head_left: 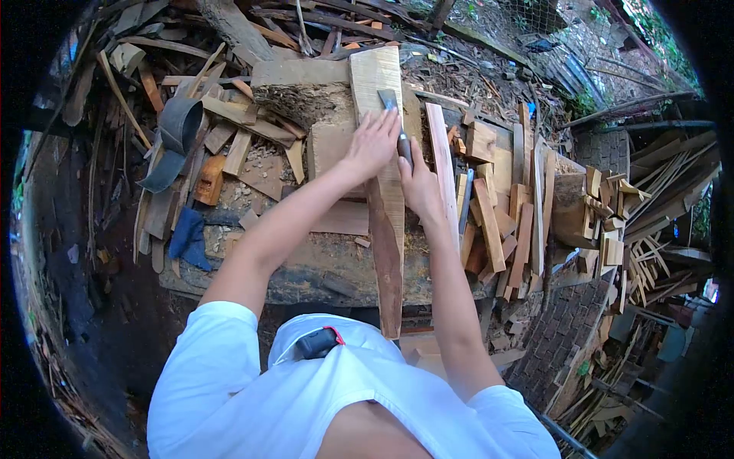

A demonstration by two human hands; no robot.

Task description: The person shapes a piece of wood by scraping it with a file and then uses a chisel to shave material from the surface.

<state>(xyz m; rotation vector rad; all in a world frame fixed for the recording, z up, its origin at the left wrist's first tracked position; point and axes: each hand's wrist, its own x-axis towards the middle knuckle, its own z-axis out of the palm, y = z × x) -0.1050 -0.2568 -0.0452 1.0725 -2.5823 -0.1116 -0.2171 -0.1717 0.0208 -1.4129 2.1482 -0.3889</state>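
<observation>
Bench [302, 268] | 1 tapered bd. [388, 229] | R fingers [417, 156] grip 1 tool [404, 148] | L fingers [384, 125]: hold unclear

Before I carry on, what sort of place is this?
Probably a small woodworking spot, seemingly partly open-air: a worn workbench with piled wood pieces, a long board laid across it, and a chisel-like tool over the board.

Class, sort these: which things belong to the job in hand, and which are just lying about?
Job in hand:
chisel, gripped by the right hand
long board, under the left hand

Apparently lying about:
blue cloth
curled grey sheet
wooden offcuts
</observation>
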